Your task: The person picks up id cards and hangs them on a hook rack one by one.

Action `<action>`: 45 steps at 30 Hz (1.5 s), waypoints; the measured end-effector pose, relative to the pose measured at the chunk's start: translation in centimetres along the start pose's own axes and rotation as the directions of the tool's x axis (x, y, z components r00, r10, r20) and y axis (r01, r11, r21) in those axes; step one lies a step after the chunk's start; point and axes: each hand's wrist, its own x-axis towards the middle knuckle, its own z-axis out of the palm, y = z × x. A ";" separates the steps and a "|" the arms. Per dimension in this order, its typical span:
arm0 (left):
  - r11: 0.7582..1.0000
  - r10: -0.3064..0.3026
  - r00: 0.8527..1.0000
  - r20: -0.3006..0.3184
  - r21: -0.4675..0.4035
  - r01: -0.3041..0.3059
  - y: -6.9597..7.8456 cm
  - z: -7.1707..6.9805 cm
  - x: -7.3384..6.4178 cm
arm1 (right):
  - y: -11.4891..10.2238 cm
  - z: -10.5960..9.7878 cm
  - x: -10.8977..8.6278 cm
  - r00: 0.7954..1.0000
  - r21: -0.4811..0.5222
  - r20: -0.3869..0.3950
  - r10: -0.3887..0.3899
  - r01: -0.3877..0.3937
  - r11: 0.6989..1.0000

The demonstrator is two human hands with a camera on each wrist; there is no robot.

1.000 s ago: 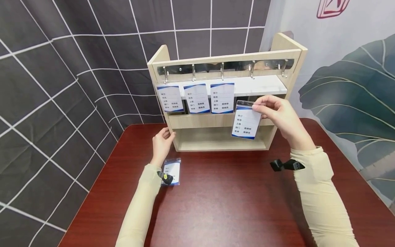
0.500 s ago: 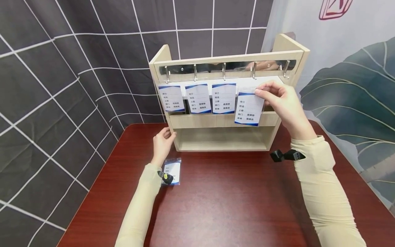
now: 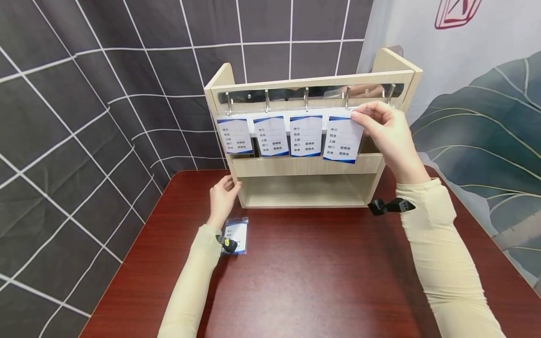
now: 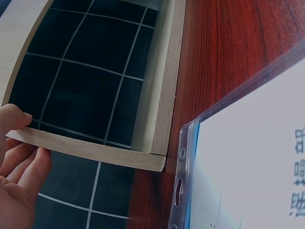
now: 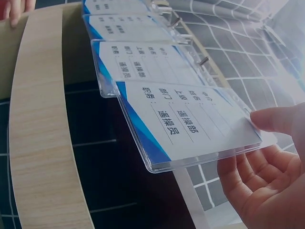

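Observation:
My right hand pinches the top right corner of a badge holder, a clear sleeve with a white and blue card. Its top edge is at the fourth hook of the wooden rack; whether the hook passes through its slot I cannot tell. Left of it hang three similar badge holders, a near one, a middle one and a far left one. My left hand grips the rack's left side panel, thumb on one face and fingers on the other.
Another badge holder lies on the red-brown table, partly under my left wrist. A fifth hook at the right end of the metal strip is partly behind my right hand. A dark gridded cloth stands behind and left.
My right hand has lifted the badge holder from below and in front of the shelf up to the fourth hook, level with the hanging ones. The left hand stays on the side panel.

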 end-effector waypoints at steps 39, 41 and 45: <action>0.999 -0.031 1.000 -0.004 0.019 0.031 0.3 -0.2 -0.4 | -0.3 -0.2 1.0 0.997 -0.228 -0.015 -0.080 0.075 0.971; 1.000 -0.021 1.000 -0.002 0.016 0.021 0.5 -0.2 -0.4 | -0.5 -0.3 0.9 0.996 -0.249 -0.008 -0.086 0.081 0.965; 1.000 -0.022 1.000 0.004 0.009 0.022 0.6 -0.2 -0.4 | -0.7 -0.4 0.8 0.997 -0.255 0.016 -0.073 0.075 0.964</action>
